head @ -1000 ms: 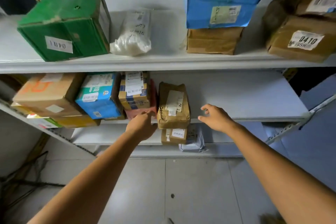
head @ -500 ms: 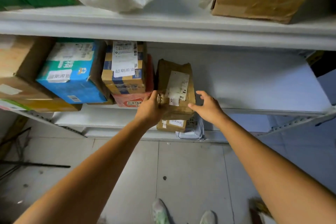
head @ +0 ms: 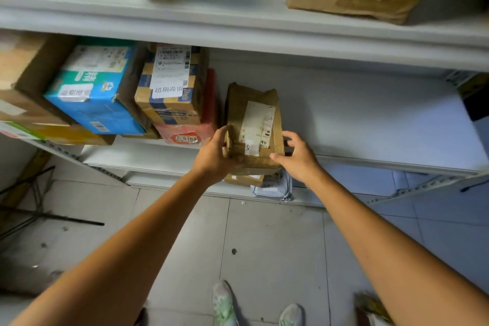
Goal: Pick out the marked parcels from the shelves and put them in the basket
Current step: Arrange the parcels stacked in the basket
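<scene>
While both hands close in on the brown parcel (head: 254,127) at the front of the middle shelf (head: 370,119), the step in hand looks like the pick-up of one parcel from the shelves, with the carry to the basket not yet begun; no basket shows in this view. That parcel lies flat on the shelf board, just right of a red box (head: 185,135) with a taped carton (head: 172,92) stacked on it, and its near end juts slightly past the shelf lip. Its long axis runs front to back, one short end toward the person and the other toward the rear wall, with the white label (head: 256,124) facing up. The left hand (head: 214,156) has its fingers (head: 225,132) curled around the near left corner, holding it. The right hand (head: 296,156) is at the near right edge with fingers (head: 291,137) spread fairly wide, and whether they press the cardboard or hover just off it cannot be told. Next, I judge, the right hand must settle on its side so the parcel can be drawn straight out along its length, clear of the red box beside it and of the upper shelf (head: 238,32) overhead.
</scene>
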Demonstrator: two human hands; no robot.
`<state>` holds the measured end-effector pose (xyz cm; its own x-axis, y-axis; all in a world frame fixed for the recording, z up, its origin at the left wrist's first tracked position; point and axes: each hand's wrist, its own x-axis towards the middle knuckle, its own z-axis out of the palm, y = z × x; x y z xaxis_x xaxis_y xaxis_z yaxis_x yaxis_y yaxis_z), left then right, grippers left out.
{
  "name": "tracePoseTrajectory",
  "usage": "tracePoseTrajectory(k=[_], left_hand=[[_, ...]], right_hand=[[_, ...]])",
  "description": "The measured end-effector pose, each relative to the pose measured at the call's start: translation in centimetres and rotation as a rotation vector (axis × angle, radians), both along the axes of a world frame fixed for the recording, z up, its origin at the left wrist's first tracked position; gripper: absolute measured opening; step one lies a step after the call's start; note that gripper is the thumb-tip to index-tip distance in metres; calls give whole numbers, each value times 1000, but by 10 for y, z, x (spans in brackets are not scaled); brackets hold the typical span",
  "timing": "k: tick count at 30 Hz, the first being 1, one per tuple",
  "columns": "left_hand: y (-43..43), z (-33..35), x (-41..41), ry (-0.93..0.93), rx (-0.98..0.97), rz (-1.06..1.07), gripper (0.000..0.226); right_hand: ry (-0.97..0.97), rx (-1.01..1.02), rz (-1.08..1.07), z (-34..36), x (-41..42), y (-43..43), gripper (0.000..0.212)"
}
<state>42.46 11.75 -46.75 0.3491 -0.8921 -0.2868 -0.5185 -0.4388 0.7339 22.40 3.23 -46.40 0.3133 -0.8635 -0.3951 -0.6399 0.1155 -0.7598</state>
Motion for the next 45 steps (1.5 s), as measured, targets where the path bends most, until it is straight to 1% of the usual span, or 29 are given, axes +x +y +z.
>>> tracePoseTrajectory(k=[3, 5, 7, 9, 11, 14, 20, 24, 29, 34, 45], left_hand=[[-1, -1, -3, 38, -9, -2, 82], [-4, 0, -1, 81, -17, 44, 72], [-9, 0, 2, 77, -32, 74, 67], [-13, -1, 2, 145, -32, 91, 70], [-15, -2, 2, 221, -9, 111, 77], [-18, -2, 3, 245, 16, 103, 81], [-10, -1, 3, 316, 24, 92, 77], [0, 0, -4, 415, 108, 108, 75], [1, 0, -6, 528, 141, 154, 69], [2, -8, -5, 526, 168, 120, 87], [18, -5, 3, 648, 129, 59, 86]], right_hand=[[3, -3, 1, -3, -11, -1, 69], [-6, 0, 5, -3, -12, -3, 67], [-24, -4, -5, -5, -11, -8, 62], [-45, -3, -19, -8, -9, -12, 59], [-62, 25, -25, -9, -7, -13, 65], [-66, 29, -24, -10, -4, -14, 67], [-85, 22, -27, -9, -7, -1, 65], [-89, 13, -27, -7, -17, 10, 66], [-112, 3, -10, -7, -21, 14, 64], [-107, 6, -40, -16, -20, 15, 65], [-79, -54, -111, -13, -13, 39, 66]])
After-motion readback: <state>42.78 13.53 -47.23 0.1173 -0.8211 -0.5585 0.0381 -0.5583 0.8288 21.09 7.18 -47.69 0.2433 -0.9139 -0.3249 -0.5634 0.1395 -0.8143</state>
